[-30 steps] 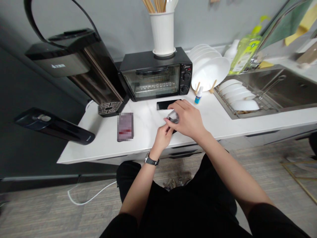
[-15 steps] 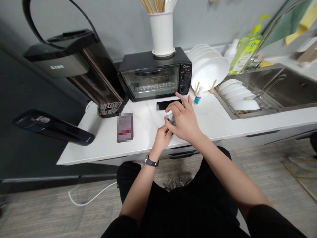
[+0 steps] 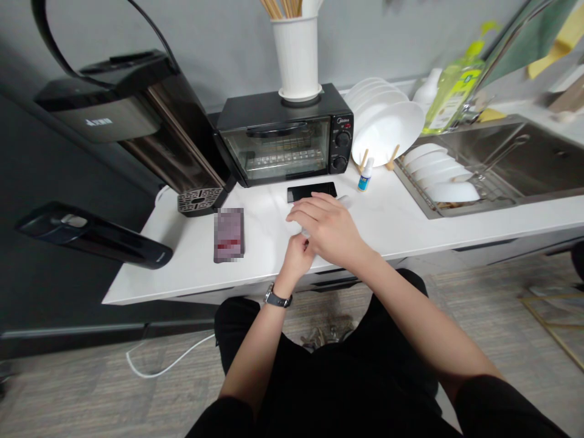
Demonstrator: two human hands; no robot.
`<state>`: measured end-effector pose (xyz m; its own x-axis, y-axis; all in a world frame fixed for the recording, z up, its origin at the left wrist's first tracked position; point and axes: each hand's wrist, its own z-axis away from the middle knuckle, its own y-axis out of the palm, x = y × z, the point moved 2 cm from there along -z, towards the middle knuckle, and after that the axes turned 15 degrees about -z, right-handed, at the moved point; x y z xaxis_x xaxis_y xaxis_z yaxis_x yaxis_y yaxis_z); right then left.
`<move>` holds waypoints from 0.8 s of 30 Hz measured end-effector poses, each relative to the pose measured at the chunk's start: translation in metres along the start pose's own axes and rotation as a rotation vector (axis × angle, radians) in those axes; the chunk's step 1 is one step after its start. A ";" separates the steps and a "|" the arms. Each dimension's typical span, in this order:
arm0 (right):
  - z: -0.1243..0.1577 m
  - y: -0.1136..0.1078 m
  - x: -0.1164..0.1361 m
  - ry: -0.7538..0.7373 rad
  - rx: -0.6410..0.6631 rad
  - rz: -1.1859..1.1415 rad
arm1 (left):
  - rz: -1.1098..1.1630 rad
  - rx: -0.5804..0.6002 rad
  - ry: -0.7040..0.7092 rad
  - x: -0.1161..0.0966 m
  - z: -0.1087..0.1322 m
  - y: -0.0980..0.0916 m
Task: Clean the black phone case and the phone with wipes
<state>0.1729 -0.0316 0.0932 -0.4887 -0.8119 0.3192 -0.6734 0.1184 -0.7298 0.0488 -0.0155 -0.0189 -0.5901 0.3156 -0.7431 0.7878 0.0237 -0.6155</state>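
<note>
My left hand (image 3: 298,255), with a watch (image 3: 277,297) on its wrist, is closed near the counter's front edge, fingers pinched round something mostly hidden. My right hand (image 3: 329,230) lies over it, its fingers bent and pressed together, its thumb out of sight. A small pale piece (image 3: 305,233) shows between the hands, too covered to name. Beyond the right hand's knuckles a whitish edge (image 3: 345,199) sticks out. Just past the fingers lies a black phone (image 3: 311,191). A small spray bottle (image 3: 365,176) with a blue label stands to the right of it.
Behind are a black toaster oven (image 3: 283,143) bearing a white utensil holder (image 3: 297,58), and racked plates (image 3: 387,134). A water dispenser (image 3: 182,134), a dark flask (image 3: 95,237) and a blurred flat item (image 3: 229,236) are left. The sink (image 3: 538,152) is right.
My right hand has turned and lowered over the left; its raised, spread fingers have come together, pointing left. The whitish edge now shows beyond it. The left hand has barely moved.
</note>
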 end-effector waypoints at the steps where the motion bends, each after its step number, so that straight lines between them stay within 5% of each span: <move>1: 0.000 -0.001 -0.001 0.025 -0.025 -0.011 | -0.013 0.001 0.011 0.000 0.000 0.000; 15: 0.004 -0.013 -0.024 0.267 -0.183 -0.042 | 0.082 -0.024 0.004 0.000 -0.003 0.003; 24: 0.002 -0.007 -0.012 0.059 -0.046 0.035 | 0.016 -0.009 0.058 -0.003 0.000 -0.002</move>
<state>0.1841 -0.0241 0.0932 -0.5432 -0.7721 0.3298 -0.6794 0.1735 -0.7130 0.0489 -0.0162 -0.0149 -0.5662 0.3702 -0.7365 0.7990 0.0268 -0.6008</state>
